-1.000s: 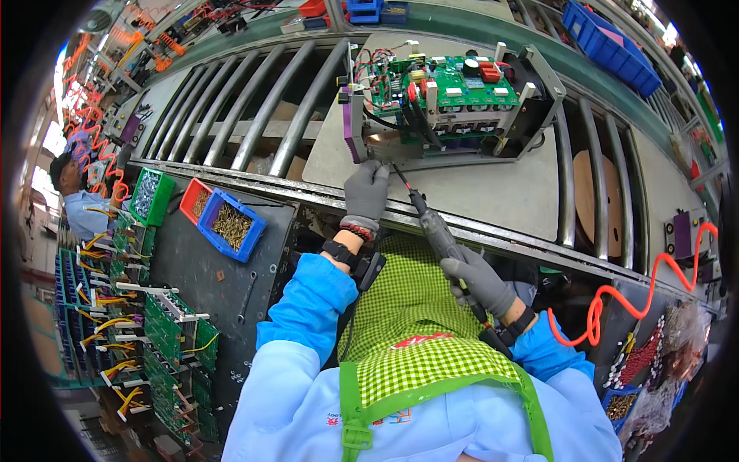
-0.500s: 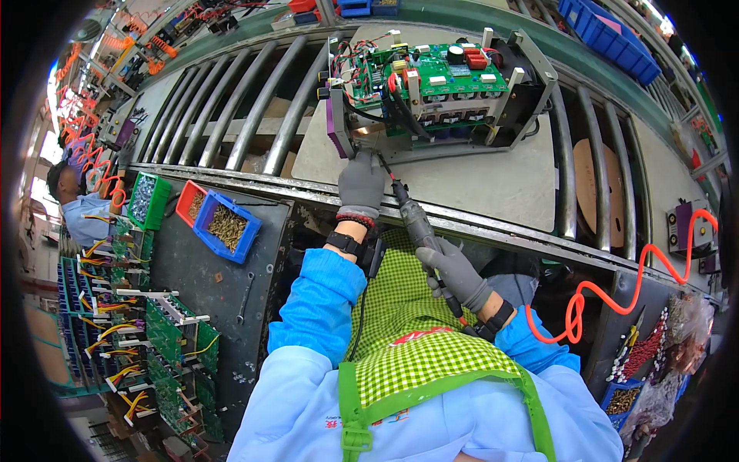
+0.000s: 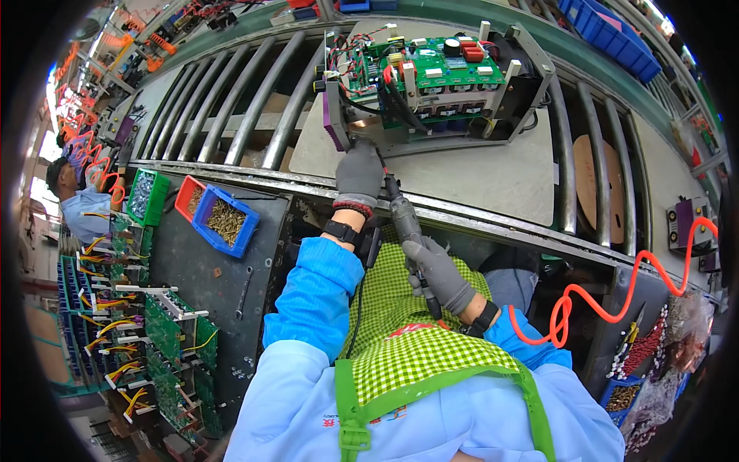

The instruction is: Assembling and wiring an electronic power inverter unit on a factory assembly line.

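My left hand (image 3: 359,171) wears a grey glove, and its fingers (image 3: 362,146) press against the near left corner of the metal frame (image 3: 493,127), at the purple end piece; whether they pinch something small there or only brace the frame, I cannot tell. I judge the hand sits there to steady the spot the tool tip meets. My right hand (image 3: 440,273), gloved the same, has its fingers clenched around the handle of the power screwdriver (image 3: 406,223), which slants up and to the left so that its thin bit reaches the same corner just beside my left fingertips. Holding it low on the body likely gives me a straight push along the bit.

The frame carries a green circuit board (image 3: 435,65) with red and white parts and bundles of black and red wires, tilted up toward me. It rests on a pale flat board (image 3: 500,177) laid over the metal rollers (image 3: 254,100) of a conveyor, so the unit can slide along the line.

To my left, on the dark surface (image 3: 223,292), a blue bin (image 3: 225,221) of brass-coloured screws sits just beside a red bin (image 3: 187,196) and a green bin (image 3: 146,196), within easy reach of the left hand. Further left stand racks of green boards (image 3: 165,339) with yellow wires. An orange coiled hose (image 3: 616,300) runs off to my right. Another person (image 3: 73,200) works at the far left
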A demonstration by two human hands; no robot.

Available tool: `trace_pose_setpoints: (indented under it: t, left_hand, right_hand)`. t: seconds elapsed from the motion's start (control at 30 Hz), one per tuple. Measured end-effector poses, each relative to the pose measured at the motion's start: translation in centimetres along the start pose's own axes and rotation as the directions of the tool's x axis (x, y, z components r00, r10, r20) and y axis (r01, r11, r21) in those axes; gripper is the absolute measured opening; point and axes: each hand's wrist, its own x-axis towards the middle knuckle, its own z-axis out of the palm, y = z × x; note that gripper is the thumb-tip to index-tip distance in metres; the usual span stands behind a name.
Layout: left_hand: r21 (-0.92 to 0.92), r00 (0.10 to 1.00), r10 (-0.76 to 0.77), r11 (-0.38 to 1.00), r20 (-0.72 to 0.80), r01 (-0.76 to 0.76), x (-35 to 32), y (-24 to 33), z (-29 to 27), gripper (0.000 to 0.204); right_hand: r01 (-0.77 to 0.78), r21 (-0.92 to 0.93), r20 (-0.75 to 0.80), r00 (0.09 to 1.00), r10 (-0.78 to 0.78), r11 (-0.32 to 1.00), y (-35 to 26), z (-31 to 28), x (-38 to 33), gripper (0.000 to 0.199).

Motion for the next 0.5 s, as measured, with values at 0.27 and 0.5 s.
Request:
trace_pose_setpoints:
  t: [0.27,0.5]
  left_hand:
    - [0.053,0.985,0.165,0.984,0.049,-0.168,0.9,0.0,-0.5,0.019]
    - [0.216,0.949,0.280,0.927,0.141,-0.306,0.7,0.2,-0.6,0.013]
  right_hand:
    - [-0.137,0.440,0.196,0.979,0.054,0.888,0.4,1.2,-0.6,0.040]
    - [-0.095,0.374,0.169,0.985,0.032,0.923,-0.6,0.5,-1.5,0.043]
